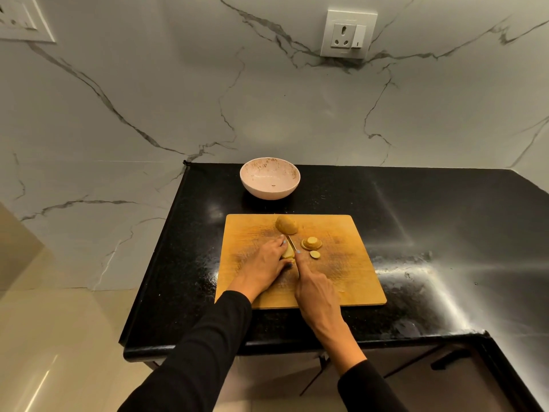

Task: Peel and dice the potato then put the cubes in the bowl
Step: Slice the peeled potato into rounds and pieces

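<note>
Slicing w/ the knife (291, 244): your right hand (315, 288) is wrapped round the handle, index finger laid along the spine, blade down into the potato piece (287, 253). Left hand (264, 264) grips that piece, fingers curled over it, tips just beside the blade on its left.

Other potato half (286, 224) sits beyond the blade tip, apart from both hands. Cut slices (310, 243) lie stacked just right of the blade, one loose round (315, 254) nearer you. All on the cutting board (350, 281). Bowl (269, 178) is well past the board, looks empty; no cubes yet.

Notes for the step:
- Tuck left fingertips back, knuckles fwd; they're v. close to the edge.
- Keep the flat face down so the piece doesn't rock.
- Even slice thickness now = even cubes later.
- Skin seems partly on, can't tell for sure; check before dicing.
- Rounds still need stacking, cutting into sticks, then crosswise.
</note>
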